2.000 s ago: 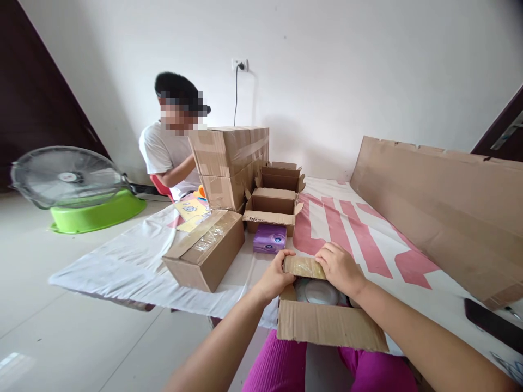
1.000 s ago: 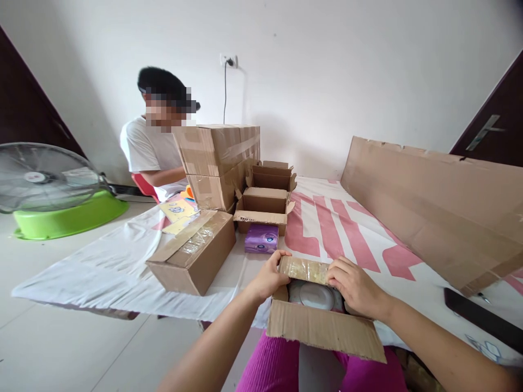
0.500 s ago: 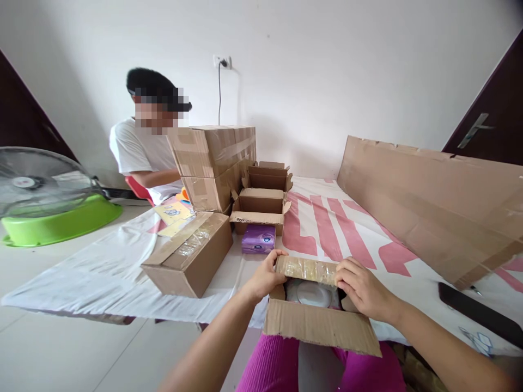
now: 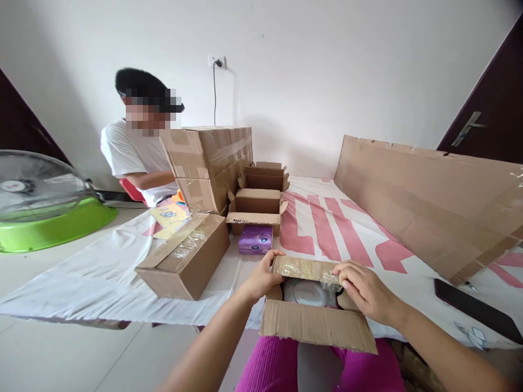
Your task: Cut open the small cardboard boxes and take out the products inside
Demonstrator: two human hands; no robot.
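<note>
In front of me a small cardboard box (image 4: pixel 318 326) stands at the table's edge, its flaps spread. A round whitish item (image 4: pixel 310 293) shows inside, partly covered. My left hand (image 4: pixel 263 277) is closed around the left end of the far flap (image 4: pixel 300 267), thumb below and fingers above. At that flap's right end, my right hand (image 4: pixel 359 286) pinches loose, crumpled clear tape (image 4: pixel 332 284). Just beyond the flap lies a purple tissue pack (image 4: pixel 255 240).
A taped carton (image 4: pixel 183 256) is at the left, with stacked cartons (image 4: pixel 206 166) and open boxes (image 4: pixel 257 207) behind. A tall cardboard sheet (image 4: pixel 420 201) and a dark phone (image 4: pixel 476 310) lie right. A person (image 4: pixel 137 147) sits beyond the stack, near a fan (image 4: pixel 36 188).
My right hand's fingers have closed more tightly at the flap's right end, where a piece of tape now hangs loose. My left hand keeps its hold; the view has shifted slightly.
</note>
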